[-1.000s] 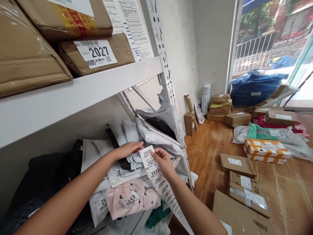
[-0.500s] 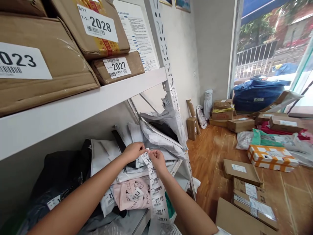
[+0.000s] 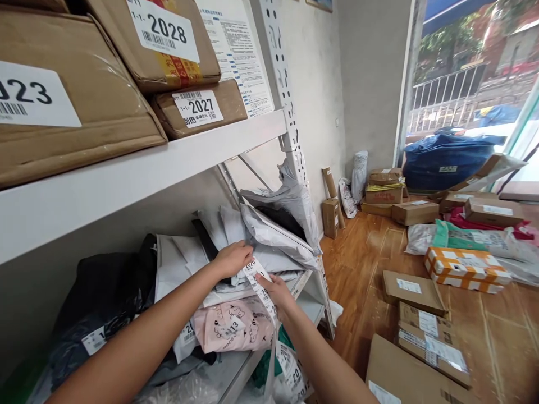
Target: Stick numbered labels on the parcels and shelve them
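Label strip is pinched by the right hand, probably for steadiness. The left hand's fingers meet its end, grip unclear.

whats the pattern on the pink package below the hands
Black line-drawn cartoon figures, with some lettering, on the pink package; it shows in the head view.

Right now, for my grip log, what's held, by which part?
A strip of numbered labels: left hand at its top end, right hand on its edge just below.
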### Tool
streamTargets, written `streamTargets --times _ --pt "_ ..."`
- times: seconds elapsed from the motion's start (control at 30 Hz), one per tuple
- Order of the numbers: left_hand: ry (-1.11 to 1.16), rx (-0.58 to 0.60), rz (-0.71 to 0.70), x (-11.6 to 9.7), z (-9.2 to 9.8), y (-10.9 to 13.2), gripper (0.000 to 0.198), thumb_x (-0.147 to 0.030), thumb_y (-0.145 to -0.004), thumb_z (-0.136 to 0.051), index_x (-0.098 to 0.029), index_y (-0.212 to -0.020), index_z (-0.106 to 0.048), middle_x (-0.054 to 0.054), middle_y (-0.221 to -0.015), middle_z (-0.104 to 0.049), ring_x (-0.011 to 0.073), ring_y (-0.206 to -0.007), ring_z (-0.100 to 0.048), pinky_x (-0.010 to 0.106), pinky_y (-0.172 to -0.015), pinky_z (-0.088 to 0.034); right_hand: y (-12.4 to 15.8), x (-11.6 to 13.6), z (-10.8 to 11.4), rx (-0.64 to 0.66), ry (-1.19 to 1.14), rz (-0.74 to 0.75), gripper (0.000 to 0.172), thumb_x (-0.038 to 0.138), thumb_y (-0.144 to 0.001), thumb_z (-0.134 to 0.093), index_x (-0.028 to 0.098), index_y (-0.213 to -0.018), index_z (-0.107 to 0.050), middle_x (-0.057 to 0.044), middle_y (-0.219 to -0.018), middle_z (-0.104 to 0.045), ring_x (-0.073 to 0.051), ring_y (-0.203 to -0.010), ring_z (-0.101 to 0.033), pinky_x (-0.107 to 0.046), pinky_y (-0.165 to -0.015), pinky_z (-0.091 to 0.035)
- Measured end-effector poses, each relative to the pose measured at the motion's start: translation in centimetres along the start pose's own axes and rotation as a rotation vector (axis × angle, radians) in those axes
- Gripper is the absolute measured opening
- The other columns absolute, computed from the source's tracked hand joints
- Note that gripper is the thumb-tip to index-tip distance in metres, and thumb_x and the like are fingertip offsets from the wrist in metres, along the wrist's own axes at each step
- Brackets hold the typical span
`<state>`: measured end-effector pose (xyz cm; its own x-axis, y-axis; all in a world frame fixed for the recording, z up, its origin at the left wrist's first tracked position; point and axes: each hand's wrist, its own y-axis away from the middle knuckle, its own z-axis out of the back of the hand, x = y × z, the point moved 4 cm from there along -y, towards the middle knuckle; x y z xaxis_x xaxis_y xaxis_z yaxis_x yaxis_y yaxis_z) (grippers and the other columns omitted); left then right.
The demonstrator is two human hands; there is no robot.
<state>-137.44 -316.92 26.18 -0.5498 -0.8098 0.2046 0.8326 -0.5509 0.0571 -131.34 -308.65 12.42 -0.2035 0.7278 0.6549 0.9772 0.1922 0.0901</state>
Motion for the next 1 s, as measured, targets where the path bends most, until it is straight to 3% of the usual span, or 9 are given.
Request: streamTargets --times 0.2,0.47,0.57,0.7,0.8,0.87,0.93,1.0 --pt "-0.005 0.016 -0.037 -0.7 -0.7 0.0 0.020 -0.037 -0.090 -0.047 -0.021 -0.085 -0.059 0.006 -0.095 -0.056 0.0224 -0.089 -0.057 0.031 -0.071 -0.041 0.7 -1.8 1.1 -0.058 -0.072 0.037 0.049 0.057 -0.056 -0.083 0.015 -0.075 -0.066 0.000 -0.056 -0.062 -0.013 -0.049 -0.050 -0.023 -0.050 -0.034" --pt "0.021 0.036 -0.047 0.6 -0.6 -1.0 0.030 -0.041 -0.090 -0.044 -0.020 -0.085 -0.065 0.007 -0.094 -0.058 0.0202 -0.080 -0.058 0.030 -0.070 -0.041 3.3 -1.5 3.9 -0.039 -0.088 0.015 0.045 0.056 -0.060 -0.082 0.016 -0.064 -0.062 -0.001 -0.053 -0.061 -0.012 -0.045 -0.049 -0.023 -0.047 -0.033" --pt "0.181 0.042 -0.038 1.2 -0.2 -1.1 0.050 -0.052 -0.094 -0.030 -0.021 -0.079 -0.066 0.005 -0.090 -0.060 0.0200 -0.080 -0.058 0.030 -0.075 -0.040 3.8 -0.4 4.2 -0.026 -0.088 0.079 0.043 0.057 -0.064 -0.079 0.017 -0.072 -0.066 -0.002 -0.059 -0.064 -0.014 -0.049 -0.052 -0.024 -0.050 -0.037" --pt "0.507 0.058 0.078 2.3 0.1 -1.0 0.065 -0.062 -0.093 -0.017 -0.023 -0.084 -0.068 0.002 -0.091 -0.067 0.0204 -0.088 -0.060 0.028 -0.082 -0.041 2.6 0.9 2.1 0.003 -0.043 0.117 0.043 0.058 -0.064 -0.078 0.017 -0.076 -0.068 -0.002 -0.060 -0.064 -0.014 -0.049 -0.050 -0.025 -0.051 -0.037" --pt "0.574 0.082 0.093 2.6 -0.1 -1.0 0.049 -0.064 -0.086 -0.041 -0.022 -0.098 -0.064 0.001 -0.091 -0.067 0.0202 -0.086 -0.061 0.026 -0.076 -0.043 0.9 0.9 0.4 -0.013 -0.049 0.088 0.045 0.058 -0.060 -0.080 0.017 -0.072 -0.067 -0.001 -0.058 -0.063 -0.013 -0.048 -0.049 -0.024 -0.051 -0.034" --pt "0.530 0.069 0.039 2.5 -0.1 -0.9 0.045 -0.053 -0.079 -0.060 -0.022 -0.111 -0.058 0.001 -0.091 -0.064 0.0196 -0.084 -0.060 0.025 -0.072 -0.043 0.1 0.5 -0.2 -0.046 -0.064 0.069 0.045 0.058 -0.057 -0.081 0.017 -0.068 -0.065 0.000 -0.056 -0.061 -0.012 -0.047 -0.047 -0.024 -0.049 -0.032" --pt "0.473 0.025 -0.049 2.2 0.0 -0.6 0.039 -0.040 -0.078 -0.064 -0.023 -0.113 -0.058 0.002 -0.093 -0.061 0.0186 -0.085 -0.059 0.025 -0.074 -0.043 -0.4 0.0 -0.3 -0.060 -0.059 0.062 0.046 0.058 -0.057 -0.081 0.016 -0.067 -0.064 0.000 -0.054 -0.059 -0.011 -0.046 -0.044 -0.023 -0.048 -0.029" --pt "0.417 -0.005 -0.119 1.9 0.1 -0.3 0.023 -0.033 -0.083 -0.057 -0.023 -0.102 -0.065 0.003 -0.096 -0.057 0.0176 -0.085 -0.058 0.026 -0.076 -0.043 -0.3 -0.4 0.0 -0.047 -0.033 0.084 0.045 0.057 -0.059 -0.080 0.016 -0.070 -0.066 0.001 -0.055 -0.059 -0.011 -0.047 -0.043 -0.023 -0.049 -0.027"
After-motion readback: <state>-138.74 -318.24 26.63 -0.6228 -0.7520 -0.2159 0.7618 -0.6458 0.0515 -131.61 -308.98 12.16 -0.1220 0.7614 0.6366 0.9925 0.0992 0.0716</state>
